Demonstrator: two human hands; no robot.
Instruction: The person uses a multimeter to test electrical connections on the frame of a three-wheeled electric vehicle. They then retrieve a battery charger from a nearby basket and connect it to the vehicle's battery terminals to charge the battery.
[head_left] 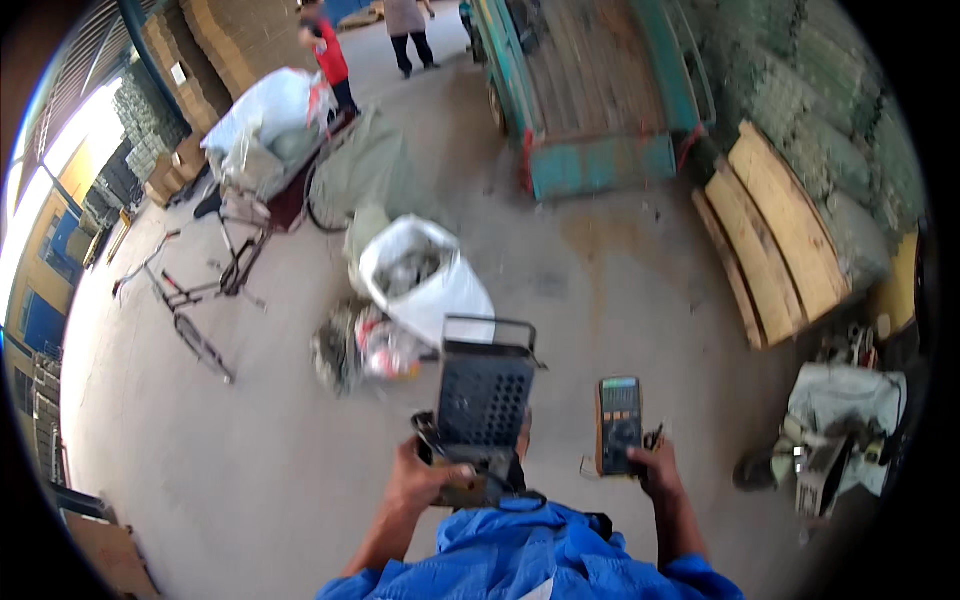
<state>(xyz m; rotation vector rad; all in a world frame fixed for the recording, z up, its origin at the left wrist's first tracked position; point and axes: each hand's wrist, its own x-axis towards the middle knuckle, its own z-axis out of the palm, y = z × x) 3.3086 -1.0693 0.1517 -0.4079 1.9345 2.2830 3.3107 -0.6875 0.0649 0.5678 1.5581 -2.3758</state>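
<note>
My left hand [425, 478] is closed around the lower edge of a dark metal unit with a grid of round holes [485, 395] and a bar handle across its top. What exactly the unit is, I cannot tell. Dark cables lie about its base, close against my blue clothing [520, 550]. Off to the right, my right hand [655, 465] grips the lower side of a digital multimeter [619, 425], its thumb near the dial. The multimeter is dark with orange edges, its screen at the top, and thin leads show beside it.
An open white sack [450, 290] and small bags [385, 345] lie ahead. Left stand a bicycle frame [215, 280] and a cart piled with sacks [270, 120]. A green truck bed [600, 165], wooden planks [770, 240] and white machinery [845, 410] are right. Two people stand far off.
</note>
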